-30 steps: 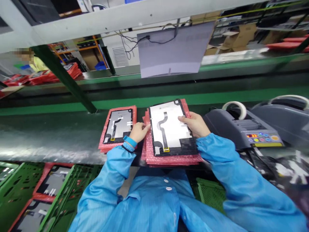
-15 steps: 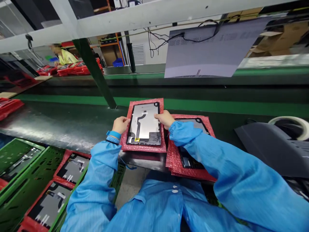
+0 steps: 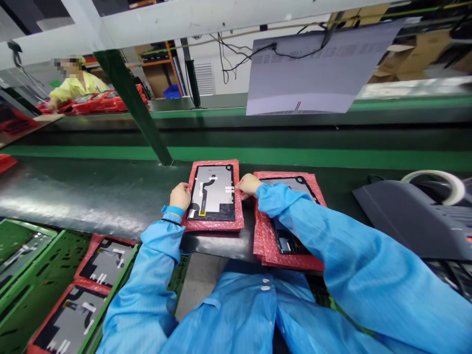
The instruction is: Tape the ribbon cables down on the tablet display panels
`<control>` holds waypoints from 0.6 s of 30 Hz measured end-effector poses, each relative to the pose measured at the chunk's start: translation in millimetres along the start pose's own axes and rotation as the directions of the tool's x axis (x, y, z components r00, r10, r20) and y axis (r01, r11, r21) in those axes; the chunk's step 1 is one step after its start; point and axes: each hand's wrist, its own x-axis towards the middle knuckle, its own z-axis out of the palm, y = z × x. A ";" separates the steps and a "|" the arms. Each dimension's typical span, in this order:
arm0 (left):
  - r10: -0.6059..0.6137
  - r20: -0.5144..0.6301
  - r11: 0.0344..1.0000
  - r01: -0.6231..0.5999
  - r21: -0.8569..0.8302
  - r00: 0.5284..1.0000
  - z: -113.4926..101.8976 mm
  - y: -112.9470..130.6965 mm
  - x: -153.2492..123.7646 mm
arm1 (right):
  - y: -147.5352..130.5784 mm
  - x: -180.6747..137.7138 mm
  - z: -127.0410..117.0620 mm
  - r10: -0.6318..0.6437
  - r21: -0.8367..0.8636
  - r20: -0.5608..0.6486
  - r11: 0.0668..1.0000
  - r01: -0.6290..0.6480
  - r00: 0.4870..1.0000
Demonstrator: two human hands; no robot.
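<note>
A tablet screen panel (image 3: pixel 222 187), grey backed with a dark flex cable and white tabs, lies face down on a red bubble-wrap sheet (image 3: pixel 217 225) at the middle of the bench. My left hand (image 3: pixel 180 196) pinches the left edge of that wrap beside the panel. At its right edge, the fingers of my right hand (image 3: pixel 249 185) are closed on the wrap near the white tabs. Under my right forearm sits a stack of red bubble wrap (image 3: pixel 264 236) with another screen panel (image 3: pixel 286 243) on top, partly covered by the blue sleeve.
Green crates (image 3: pixel 40 280) with more panels on red wrap stand at the lower left. A dark grey device (image 3: pixel 409 216) and a tape roll (image 3: pixel 457 189) are at the right. A green post (image 3: pixel 132 105) rises behind the bench. A co-worker in yellow (image 3: pixel 83 84) is at the far left.
The wrap with its panel has come down flatter onto the bench, slightly leftward. My right thumb has moved off the panel to the wrap's edge. White tabs now show at the panel's right edge.
</note>
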 end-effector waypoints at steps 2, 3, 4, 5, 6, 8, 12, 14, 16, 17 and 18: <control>0.007 -0.004 1.000 -0.006 0.020 1.000 -3.5 0.9 -4.6 | -13.0 -18.1 -19.0 0.042 -0.121 0.042 0.992 -0.037 0.998; 0.015 -0.019 0.999 -0.014 0.036 1.000 -6.1 2.6 -9.0 | -20.2 -32.4 -35.3 0.034 -0.175 0.054 0.984 -0.024 0.998; 0.040 -0.056 0.998 -0.036 0.060 0.998 -9.0 5.9 -14.8 | -26.2 -50.1 -55.6 -0.051 -0.169 0.027 0.984 0.055 0.998; 0.091 -0.109 0.992 -0.081 0.092 0.990 -11.8 11.4 -21.9 | -30.0 -70.6 -79.1 -0.144 -0.099 -0.018 0.985 0.142 0.989; 0.174 -0.169 0.980 -0.154 0.127 0.970 -14.0 19.6 -30.0 | -30.3 -93.4 -104.6 -0.219 -0.043 -0.120 0.976 0.216 0.968; 0.431 -0.225 0.900 -0.400 0.174 0.874 -14.8 45.1 -47.6 | -17.5 -142.9 -155.7 -0.265 -0.002 -0.393 0.958 0.288 0.881; 0.849 -0.022 0.528 -0.849 0.011 0.527 5.6 118.0 -77.2 | 57.4 -237.1 -231.8 -0.103 0.010 -0.842 0.978 0.207 0.529; 0.924 0.042 0.381 -0.923 -0.053 0.379 24.3 150.4 -82.5 | 103.0 -273.0 -252.9 0.013 0.049 -0.952 0.992 0.112 0.305; 0.954 0.066 0.298 -0.952 -0.069 0.294 43.4 173.0 -79.3 | 139.8 -296.4 -265.5 0.112 0.114 -0.978 0.994 -0.002 0.174; 0.960 0.072 0.275 -0.959 -0.072 0.270 51.6 180.3 -75.1 | 153.0 -302.4 -269.5 0.157 0.152 -0.974 0.988 -0.043 0.162; 0.964 0.080 0.259 -0.963 -0.077 0.253 58.2 185.3 -70.0 | 162.4 -304.8 -272.5 0.196 0.188 -0.963 0.980 -0.061 0.184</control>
